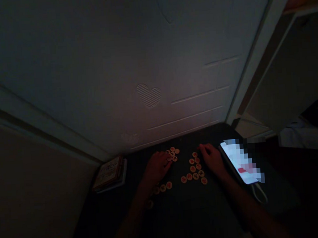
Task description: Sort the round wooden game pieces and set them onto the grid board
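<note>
My left hand point(157, 166) reaches to a small cluster of round wooden pieces point(172, 154) on the dark table, its fingertips touching one at the cluster's near left edge. The fingers look curled around something too dim to make out. More round pieces point(169, 185) lie in a row beside my left forearm, which partly covers them. My right hand point(211, 158) rests on the table with its fingers curled, to the right of another group of round pieces point(198, 166) with red or dark marks. Whatever it may hold is hidden.
A lit phone point(236, 160) with a white cable point(259, 193) lies right of my right hand. At the left stands a stack of books point(108, 172). Behind the dark table point(193, 218) rises a pale panel point(112, 78) with heart shapes. The scene is dim.
</note>
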Tool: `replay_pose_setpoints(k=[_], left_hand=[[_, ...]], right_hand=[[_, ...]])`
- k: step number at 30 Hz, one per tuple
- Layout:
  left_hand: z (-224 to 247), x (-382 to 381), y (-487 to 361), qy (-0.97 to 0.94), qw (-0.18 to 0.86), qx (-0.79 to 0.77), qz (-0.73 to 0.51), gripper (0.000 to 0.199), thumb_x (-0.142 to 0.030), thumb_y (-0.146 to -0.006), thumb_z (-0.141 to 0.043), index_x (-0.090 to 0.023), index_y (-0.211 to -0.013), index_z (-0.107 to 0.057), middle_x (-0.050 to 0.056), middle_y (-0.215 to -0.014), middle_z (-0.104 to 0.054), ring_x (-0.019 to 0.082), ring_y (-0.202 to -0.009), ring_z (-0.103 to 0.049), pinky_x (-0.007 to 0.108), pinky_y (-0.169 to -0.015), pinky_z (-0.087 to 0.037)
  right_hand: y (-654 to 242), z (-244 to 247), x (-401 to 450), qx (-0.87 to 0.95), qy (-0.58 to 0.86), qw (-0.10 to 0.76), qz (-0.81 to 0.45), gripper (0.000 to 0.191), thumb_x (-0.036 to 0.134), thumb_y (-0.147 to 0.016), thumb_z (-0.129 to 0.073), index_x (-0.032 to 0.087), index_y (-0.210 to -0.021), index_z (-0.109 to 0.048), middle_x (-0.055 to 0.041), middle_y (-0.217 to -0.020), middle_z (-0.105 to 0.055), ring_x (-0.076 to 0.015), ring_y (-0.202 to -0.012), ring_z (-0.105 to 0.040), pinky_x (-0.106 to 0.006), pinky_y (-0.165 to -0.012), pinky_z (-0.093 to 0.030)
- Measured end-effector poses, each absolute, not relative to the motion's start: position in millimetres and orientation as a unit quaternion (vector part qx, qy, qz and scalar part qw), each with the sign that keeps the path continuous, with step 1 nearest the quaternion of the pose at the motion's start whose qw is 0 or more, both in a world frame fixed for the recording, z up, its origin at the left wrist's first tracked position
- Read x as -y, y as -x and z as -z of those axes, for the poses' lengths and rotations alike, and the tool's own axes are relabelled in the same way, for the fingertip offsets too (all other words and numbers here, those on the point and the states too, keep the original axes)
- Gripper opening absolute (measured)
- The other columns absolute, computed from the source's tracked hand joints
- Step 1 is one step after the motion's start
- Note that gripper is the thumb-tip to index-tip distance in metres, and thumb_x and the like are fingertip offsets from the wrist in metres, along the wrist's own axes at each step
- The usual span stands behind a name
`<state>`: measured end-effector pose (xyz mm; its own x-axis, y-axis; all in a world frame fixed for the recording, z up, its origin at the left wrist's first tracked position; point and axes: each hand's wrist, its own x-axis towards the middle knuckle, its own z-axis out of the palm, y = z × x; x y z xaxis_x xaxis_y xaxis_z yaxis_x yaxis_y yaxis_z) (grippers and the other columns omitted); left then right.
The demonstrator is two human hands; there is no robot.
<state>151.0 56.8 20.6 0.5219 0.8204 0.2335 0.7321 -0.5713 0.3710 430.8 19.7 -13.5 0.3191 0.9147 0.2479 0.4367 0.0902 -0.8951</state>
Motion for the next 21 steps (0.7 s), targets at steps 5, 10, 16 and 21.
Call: replay_pose_setpoints(k=[5,10,16,21], left_hand=[[-19.1,-60.8,-154.1,-0.860,0.120,-0.460,-0.188,0.018,-0.026,-0.086,-0.065,-0.027,-0.104,-0.071,0.008,-0.111,-0.071,0.027,-0.104,-0.065,0.043,-0.096,-0.050],[-21.7,-59.8,-156.0,-0.853,0.146,-0.460,-0.199,0.021,-0.022,-0.079,-0.069,-0.029,-0.099,-0.072,0.003,-0.100,-0.072,0.023,-0.092,-0.068,0.037,-0.087,-0.054],[-39.1,-64.3,-132.6,-0.739,0.258,-0.516,-0.347,0.036,-0.038,-0.079,-0.073,-0.025,-0.113,-0.067,0.003,-0.098,-0.074,0.020,-0.086,-0.070,0.033,-0.076,-0.058],[-45.9,-75.1,-101.6,-0.506,0.430,-0.529,-0.528,0.030,-0.044,-0.088,-0.055,-0.023,-0.106,-0.065,0.005,-0.098,-0.074,0.017,-0.083,-0.072,0.031,-0.073,-0.060]], right_hand=[[-430.7,15.1,-21.1,0.529,0.632,0.514,-0.240,0.046,0.059,-0.096,-0.047,0.024,-0.088,-0.075,-0.0086,-0.091,-0.075,-0.0265,-0.088,-0.067,-0.039,-0.081,-0.050],[-431.2,16.7,-21.1,0.529,0.630,0.514,-0.243,0.045,0.059,-0.096,-0.047,0.024,-0.088,-0.075,-0.0082,-0.090,-0.075,-0.0262,-0.087,-0.067,-0.038,-0.081,-0.050],[-431.8,15.1,-19.5,0.529,0.631,0.513,-0.243,0.045,0.058,-0.096,-0.047,0.024,-0.089,-0.074,-0.0082,-0.090,-0.075,-0.0263,-0.086,-0.068,-0.038,-0.079,-0.049],[-431.6,13.3,-18.2,0.533,0.629,0.511,-0.241,0.045,0.059,-0.096,-0.047,0.024,-0.088,-0.074,-0.0080,-0.091,-0.075,-0.0264,-0.089,-0.067,-0.037,-0.081,-0.049]])
